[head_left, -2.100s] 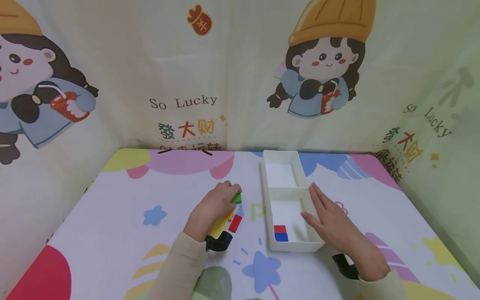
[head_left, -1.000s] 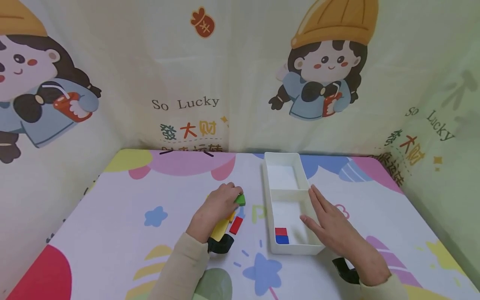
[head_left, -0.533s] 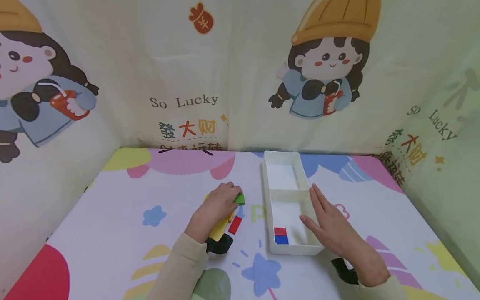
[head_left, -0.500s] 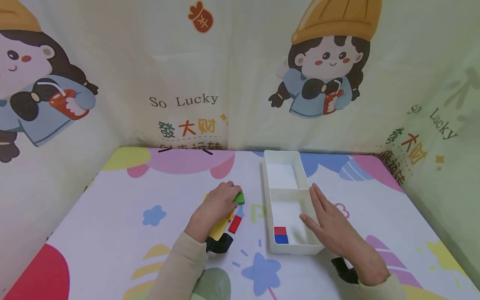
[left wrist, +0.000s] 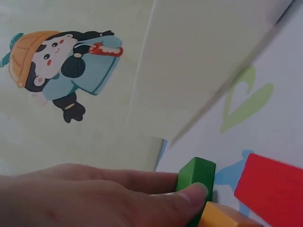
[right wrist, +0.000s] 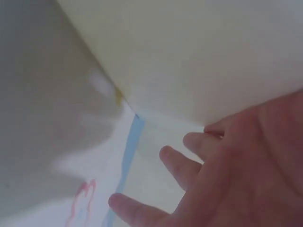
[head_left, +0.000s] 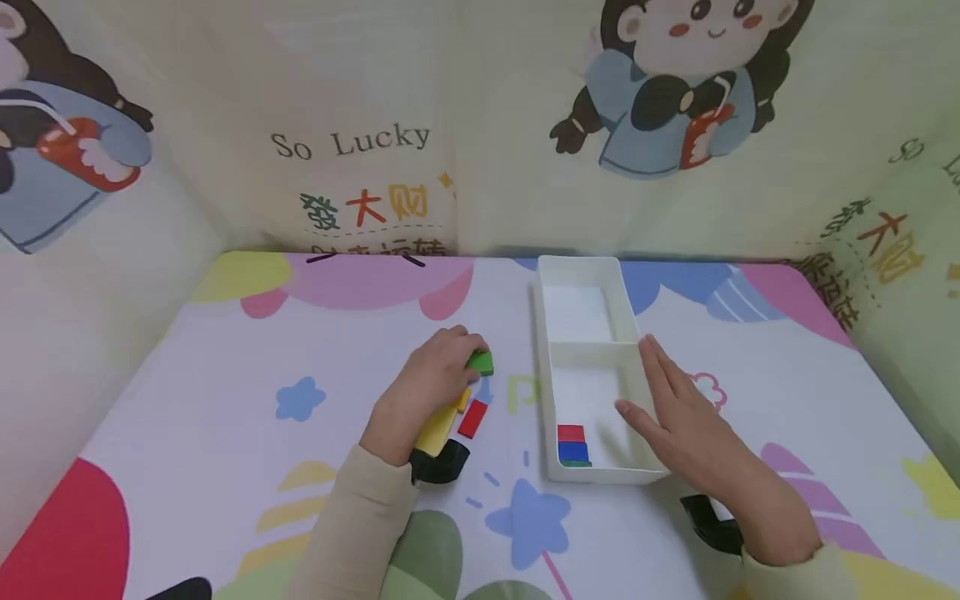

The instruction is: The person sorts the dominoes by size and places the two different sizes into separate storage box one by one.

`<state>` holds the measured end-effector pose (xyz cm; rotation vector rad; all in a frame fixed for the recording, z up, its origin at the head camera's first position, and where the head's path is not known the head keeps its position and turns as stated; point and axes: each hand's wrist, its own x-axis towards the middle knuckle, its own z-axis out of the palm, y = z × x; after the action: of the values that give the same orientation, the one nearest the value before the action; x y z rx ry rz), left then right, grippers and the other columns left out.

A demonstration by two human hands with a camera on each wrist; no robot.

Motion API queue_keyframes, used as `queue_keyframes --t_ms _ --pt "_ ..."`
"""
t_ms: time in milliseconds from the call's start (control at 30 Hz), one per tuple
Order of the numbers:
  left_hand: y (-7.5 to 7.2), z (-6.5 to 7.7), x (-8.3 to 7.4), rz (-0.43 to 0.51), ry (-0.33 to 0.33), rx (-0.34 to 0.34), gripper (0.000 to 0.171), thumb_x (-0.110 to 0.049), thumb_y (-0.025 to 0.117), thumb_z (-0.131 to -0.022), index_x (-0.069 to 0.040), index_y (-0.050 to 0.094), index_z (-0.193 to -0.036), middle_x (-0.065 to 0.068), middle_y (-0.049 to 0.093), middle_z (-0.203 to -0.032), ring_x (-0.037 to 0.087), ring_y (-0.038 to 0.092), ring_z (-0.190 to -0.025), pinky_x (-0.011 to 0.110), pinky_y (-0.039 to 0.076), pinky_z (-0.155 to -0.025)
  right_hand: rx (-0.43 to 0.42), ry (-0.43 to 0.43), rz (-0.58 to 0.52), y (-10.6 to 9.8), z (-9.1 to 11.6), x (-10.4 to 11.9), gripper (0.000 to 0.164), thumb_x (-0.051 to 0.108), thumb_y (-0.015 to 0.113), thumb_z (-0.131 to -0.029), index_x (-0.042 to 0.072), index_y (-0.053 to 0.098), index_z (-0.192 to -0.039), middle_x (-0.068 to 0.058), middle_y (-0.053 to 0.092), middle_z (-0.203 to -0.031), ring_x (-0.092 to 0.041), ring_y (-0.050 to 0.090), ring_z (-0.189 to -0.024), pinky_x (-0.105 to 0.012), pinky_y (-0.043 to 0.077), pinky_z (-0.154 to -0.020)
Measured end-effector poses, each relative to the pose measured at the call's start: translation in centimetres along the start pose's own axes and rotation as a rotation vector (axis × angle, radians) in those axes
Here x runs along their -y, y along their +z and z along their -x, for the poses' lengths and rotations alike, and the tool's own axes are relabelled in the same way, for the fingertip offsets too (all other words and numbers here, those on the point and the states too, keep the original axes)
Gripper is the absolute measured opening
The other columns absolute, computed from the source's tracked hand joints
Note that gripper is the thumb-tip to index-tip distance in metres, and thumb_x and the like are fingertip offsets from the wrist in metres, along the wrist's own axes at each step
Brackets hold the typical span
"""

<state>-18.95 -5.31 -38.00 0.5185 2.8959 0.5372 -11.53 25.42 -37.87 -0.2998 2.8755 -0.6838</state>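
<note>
Green and partly hidden by the left hand point(head_left: 426, 385) pinching it, a smooth, straight-edged block point(head_left: 482, 364) is showing near the head frame's centre; the straight-fingered right hand point(head_left: 701, 429) is lying along the white two-compartment box point(head_left: 611, 475).

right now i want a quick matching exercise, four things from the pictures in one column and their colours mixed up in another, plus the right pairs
Things
1. held block, pinched by the left hand
2. loose block, lying on the table just beside that hand
3. tray, two compartments, next to the right hand
4. left sleeve

Colours
A. white
B. red
C. beige
D. green

Right pairs: 1-D, 2-B, 3-A, 4-C
</note>
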Motion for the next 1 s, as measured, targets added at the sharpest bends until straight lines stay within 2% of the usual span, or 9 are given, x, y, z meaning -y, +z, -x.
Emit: queue_keyframes --t_ms 100,167,333,500,700,1000 --pt "-2.0 0.4 0.6 0.017 0.013 -0.066 0.033 -0.013 0.074 -0.088 -0.013 0.067 -0.121 0.007 0.062 -0.107 0.022 0.055 -0.099 0.038 0.055 -0.085 -0.037 -0.014 0.005 -1.0 -0.7 1.7 0.088 0.054 0.046 -0.1 0.022 -0.013 -0.158 -0.008 -0.007 -0.168 -0.046 0.011 -0.15 -0.074 0.022 -0.108" --pt "-2.4 0.5 0.8 0.012 0.031 -0.085 0.033 -0.013 0.074 -0.088 -0.012 0.066 -0.121 0.008 0.062 -0.106 0.023 0.055 -0.098 0.038 0.055 -0.083 -0.049 -0.02 -0.003 -1.0 -0.9 2.1 0.088 0.052 0.046 -0.101 0.021 -0.012 -0.158 -0.009 -0.005 -0.168 -0.046 0.012 -0.15 -0.074 0.023 -0.108" --pt "-0.9 0.8 1.3 0.004 0.041 -0.05 0.033 -0.014 0.074 -0.088 -0.011 0.066 -0.119 0.008 0.062 -0.106 0.022 0.055 -0.095 0.036 0.056 -0.079 -0.02 -0.01 -0.015 0.6 -0.3 1.6 0.088 0.052 0.047 -0.101 0.016 -0.009 -0.159 -0.014 0.0 -0.168 -0.046 0.016 -0.15 -0.071 0.025 -0.11" --pt "0.4 0.6 1.0 0.025 0.06 -0.082 0.031 -0.012 0.075 -0.086 -0.01 0.067 -0.116 0.008 0.063 -0.102 0.023 0.055 -0.092 0.037 0.056 -0.077 -0.039 0.002 0.011 0.7 0.1 1.1 0.088 0.053 0.047 -0.1 0.016 -0.006 -0.16 -0.017 0.004 -0.167 -0.048 0.019 -0.148 -0.071 0.027 -0.108" --pt "0.6 1.2 0.4 0.016 0.044 -0.075 0.032 -0.012 0.075 -0.086 -0.01 0.066 -0.117 0.008 0.063 -0.104 0.023 0.055 -0.092 0.037 0.057 -0.079 -0.033 0.004 0.014 0.6 0.4 1.0 0.088 0.054 0.047 -0.1 0.016 -0.006 -0.16 -0.018 0.005 -0.166 -0.048 0.02 -0.147 -0.071 0.029 -0.108" --pt "0.3 1.7 0.0 -0.038 0.051 -0.113 0.032 -0.015 0.075 -0.088 -0.01 0.065 -0.118 0.009 0.062 -0.106 0.022 0.054 -0.093 0.036 0.057 -0.081 -0.073 -0.012 0.026 0.3 0.7 1.2 0.088 0.058 0.043 -0.1 0.013 -0.002 -0.16 -0.019 0.004 -0.166 -0.048 0.019 -0.147 -0.07 0.027 -0.11"
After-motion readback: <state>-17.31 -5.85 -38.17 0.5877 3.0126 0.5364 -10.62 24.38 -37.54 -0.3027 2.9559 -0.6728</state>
